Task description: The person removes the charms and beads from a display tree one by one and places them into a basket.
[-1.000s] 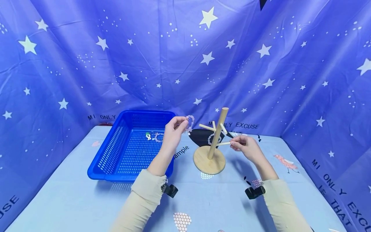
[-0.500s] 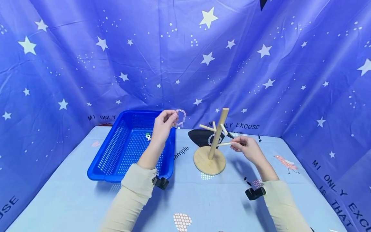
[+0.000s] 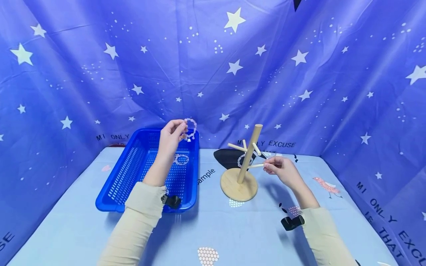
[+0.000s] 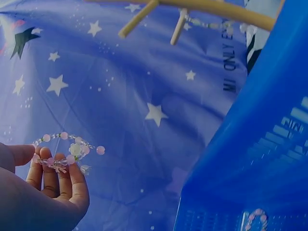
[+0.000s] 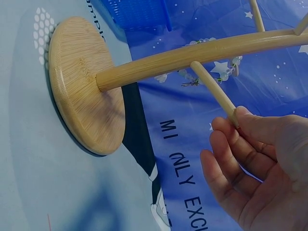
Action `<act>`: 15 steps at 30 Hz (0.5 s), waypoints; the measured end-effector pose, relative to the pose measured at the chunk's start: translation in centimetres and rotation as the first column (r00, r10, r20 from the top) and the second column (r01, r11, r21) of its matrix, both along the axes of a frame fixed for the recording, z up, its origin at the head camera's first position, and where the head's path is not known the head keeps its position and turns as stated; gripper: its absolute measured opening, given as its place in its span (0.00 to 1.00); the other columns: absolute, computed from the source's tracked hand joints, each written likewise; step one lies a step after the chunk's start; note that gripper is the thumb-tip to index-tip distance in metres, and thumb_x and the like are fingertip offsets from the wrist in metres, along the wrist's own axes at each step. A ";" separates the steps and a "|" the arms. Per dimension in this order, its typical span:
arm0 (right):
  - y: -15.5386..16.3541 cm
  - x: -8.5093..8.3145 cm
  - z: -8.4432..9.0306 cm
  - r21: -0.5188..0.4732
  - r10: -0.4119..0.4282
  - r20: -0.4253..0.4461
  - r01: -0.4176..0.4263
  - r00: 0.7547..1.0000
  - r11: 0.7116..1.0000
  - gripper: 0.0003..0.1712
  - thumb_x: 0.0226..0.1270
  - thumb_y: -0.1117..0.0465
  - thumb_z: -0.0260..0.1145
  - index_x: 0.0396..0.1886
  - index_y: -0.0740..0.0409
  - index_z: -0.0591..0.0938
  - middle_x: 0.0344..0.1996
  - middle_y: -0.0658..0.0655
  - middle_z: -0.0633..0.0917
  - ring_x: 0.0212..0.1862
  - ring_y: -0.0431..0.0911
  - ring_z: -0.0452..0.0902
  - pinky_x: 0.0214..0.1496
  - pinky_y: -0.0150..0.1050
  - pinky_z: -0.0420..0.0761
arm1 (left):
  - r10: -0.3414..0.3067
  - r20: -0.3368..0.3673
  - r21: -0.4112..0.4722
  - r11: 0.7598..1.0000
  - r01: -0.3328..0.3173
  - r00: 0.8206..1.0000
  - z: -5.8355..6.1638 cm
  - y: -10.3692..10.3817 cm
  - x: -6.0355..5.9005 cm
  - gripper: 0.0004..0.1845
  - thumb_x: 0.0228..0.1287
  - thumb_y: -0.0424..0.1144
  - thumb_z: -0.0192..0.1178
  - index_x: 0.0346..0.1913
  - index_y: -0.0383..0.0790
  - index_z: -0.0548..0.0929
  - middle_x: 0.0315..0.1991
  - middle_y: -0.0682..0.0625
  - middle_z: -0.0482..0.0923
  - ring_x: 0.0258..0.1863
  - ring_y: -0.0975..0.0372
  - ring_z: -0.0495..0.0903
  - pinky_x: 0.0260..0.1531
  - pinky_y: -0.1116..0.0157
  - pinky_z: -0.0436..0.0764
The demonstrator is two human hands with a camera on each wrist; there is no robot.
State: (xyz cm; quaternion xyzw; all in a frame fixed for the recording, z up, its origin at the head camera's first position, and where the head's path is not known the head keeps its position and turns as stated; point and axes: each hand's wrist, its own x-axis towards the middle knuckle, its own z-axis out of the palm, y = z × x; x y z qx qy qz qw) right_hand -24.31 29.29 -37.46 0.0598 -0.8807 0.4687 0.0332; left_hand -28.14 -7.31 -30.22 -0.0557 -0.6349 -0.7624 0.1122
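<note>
Left hand [image 3: 171, 136] pinches a beaded bracelet [image 3: 190, 129] above the blue basket [image 3: 133, 173], carry in progress. Right hand [image 3: 279, 170] grips a lower peg [image 3: 256, 166] of the wooden stand [image 3: 243, 166], right of the basket. Next, judged: lowering and releasing into the basket.

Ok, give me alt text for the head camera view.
A left hand holds a beaded bracelet up above a blue basket, while the right hand pinches a peg of a wooden stand. Another bracelet lies in the basket.

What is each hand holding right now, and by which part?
The left hand pinches a beaded bracelet by one side of its loop, above the blue basket. The right hand pinches the tip of the wooden stand's lower peg.
</note>
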 end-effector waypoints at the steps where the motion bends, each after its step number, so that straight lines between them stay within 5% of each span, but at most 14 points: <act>1: 0.0 0.0 0.0 -0.001 0.000 -0.001 0.000 1.000 1.000 0.12 0.73 0.67 0.61 0.46 0.75 0.81 0.36 0.66 0.87 0.34 0.39 0.84 0.40 0.30 0.86 | 0.005 -0.001 0.006 1.000 -0.005 1.000 0.0 -0.3 -0.2 0.07 0.75 0.35 0.54 0.49 0.36 0.77 0.35 0.60 0.79 0.39 0.67 0.78 0.41 0.74 0.80; 15: 0.1 -0.2 -0.2 0.014 0.014 -0.022 -0.014 1.000 1.000 0.11 0.73 0.68 0.60 0.46 0.75 0.81 0.36 0.67 0.87 0.34 0.38 0.83 0.40 0.29 0.85 | 0.090 0.079 0.023 0.995 -0.092 0.993 -0.8 -4.6 -2.9 0.03 0.75 0.38 0.54 0.41 0.48 0.77 0.33 0.63 0.80 0.38 0.69 0.78 0.42 0.76 0.80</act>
